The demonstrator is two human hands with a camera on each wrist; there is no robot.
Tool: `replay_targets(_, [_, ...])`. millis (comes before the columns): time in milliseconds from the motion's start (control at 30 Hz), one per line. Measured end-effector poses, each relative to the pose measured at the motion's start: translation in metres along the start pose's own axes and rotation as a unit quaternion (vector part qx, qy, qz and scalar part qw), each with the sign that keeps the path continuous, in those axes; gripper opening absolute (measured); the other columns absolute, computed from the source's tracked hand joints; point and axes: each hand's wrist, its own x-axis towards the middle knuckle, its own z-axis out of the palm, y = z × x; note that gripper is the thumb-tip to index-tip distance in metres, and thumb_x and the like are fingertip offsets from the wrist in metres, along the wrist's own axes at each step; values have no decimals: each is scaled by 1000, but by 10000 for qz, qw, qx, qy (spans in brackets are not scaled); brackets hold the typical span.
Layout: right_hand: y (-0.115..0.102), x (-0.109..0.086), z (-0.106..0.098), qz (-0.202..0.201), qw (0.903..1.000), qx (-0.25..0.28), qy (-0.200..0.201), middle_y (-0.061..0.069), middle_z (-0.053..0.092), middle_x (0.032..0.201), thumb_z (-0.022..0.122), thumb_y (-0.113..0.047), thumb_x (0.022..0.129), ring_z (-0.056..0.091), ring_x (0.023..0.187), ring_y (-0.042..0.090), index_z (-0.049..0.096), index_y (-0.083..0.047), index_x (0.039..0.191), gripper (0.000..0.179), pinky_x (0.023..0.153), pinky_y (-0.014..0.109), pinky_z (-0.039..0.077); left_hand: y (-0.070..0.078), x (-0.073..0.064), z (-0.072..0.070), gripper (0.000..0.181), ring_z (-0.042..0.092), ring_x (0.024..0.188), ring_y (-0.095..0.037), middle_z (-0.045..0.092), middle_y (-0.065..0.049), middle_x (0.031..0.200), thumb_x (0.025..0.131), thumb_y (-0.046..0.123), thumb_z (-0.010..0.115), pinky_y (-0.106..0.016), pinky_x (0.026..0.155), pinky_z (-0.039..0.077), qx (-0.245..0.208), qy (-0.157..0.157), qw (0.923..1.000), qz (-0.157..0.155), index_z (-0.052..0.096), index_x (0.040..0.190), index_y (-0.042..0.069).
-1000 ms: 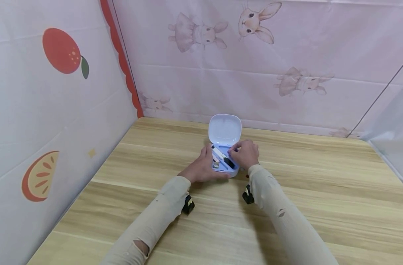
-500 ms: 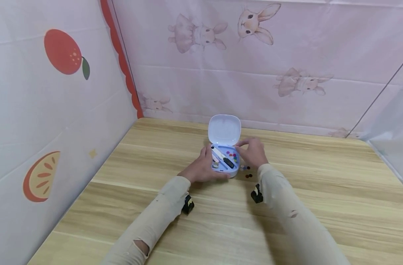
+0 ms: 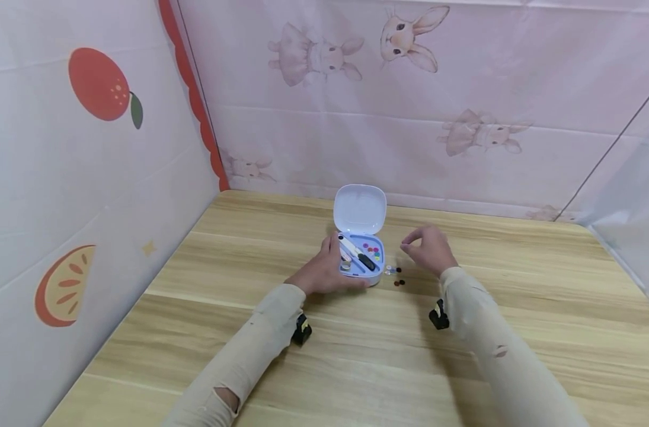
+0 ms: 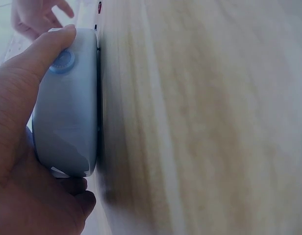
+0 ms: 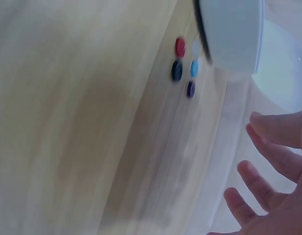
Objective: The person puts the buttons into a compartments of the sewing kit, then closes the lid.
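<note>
My left hand (image 3: 326, 270) grips the sewing kit box (image 4: 67, 107) from its near left side, thumb along the front by the round latch and fingers around the other side. The box's lid (image 3: 360, 209) stands up. Inside lie thread snips (image 3: 358, 254) with a dark end and, in the right compartment, several colourful buttons (image 3: 376, 251). My right hand (image 3: 431, 250) hovers to the right of the box, touching nothing. Its thumb and index tips come close together with nothing visible between them; the other fingers are loosely extended. Several loose buttons (image 5: 177, 70) lie on the table beside the box.
The wooden table (image 3: 281, 367) runs back to a pink curtain (image 3: 324, 136) with rabbit prints. A white curtain (image 3: 52, 178) with fruit prints borders the left side. A black wrist camera (image 3: 438, 315) sits under the right sleeve.
My right hand has moved out of the box and away to the right, uncovering the buttons in the compartment and those on the table. My left hand keeps its grip on the box.
</note>
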Motion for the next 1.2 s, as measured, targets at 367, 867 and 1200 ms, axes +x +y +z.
replay_targets(367, [13, -7, -5, 104, 9959, -764, -463, 24, 63, 131, 78, -13, 87, 52, 122, 45, 78, -4, 96, 13, 98, 66, 37, -3, 2, 2, 140, 41, 133, -32, 10, -14, 163, 72, 66, 82, -48, 112, 38, -15, 27, 10000, 91, -14, 162, 16])
replay_targets(867, [11, -7, 12, 15, 9948, -876, -516, 11, 72, 107, 83, -16, 82, 57, 99, 34, 78, -9, 85, 9, 93, 64, 35, -2, 1, 3, 140, 40, 135, -32, 9, -14, 164, 72, 65, 82, -49, 112, 37, -47, 57, 10000, 42, -14, 162, 17])
replay_targets(1200, [11, -8, 7, 245, 9948, -830, -533, 9, 71, 103, 79, -15, 86, 54, 94, 29, 78, -9, 89, 7, 91, 58, 36, 0, 0, 1, 140, 40, 134, -33, 8, -14, 164, 72, 65, 82, -49, 112, 37, -84, 49, 9999, 37, -14, 162, 17])
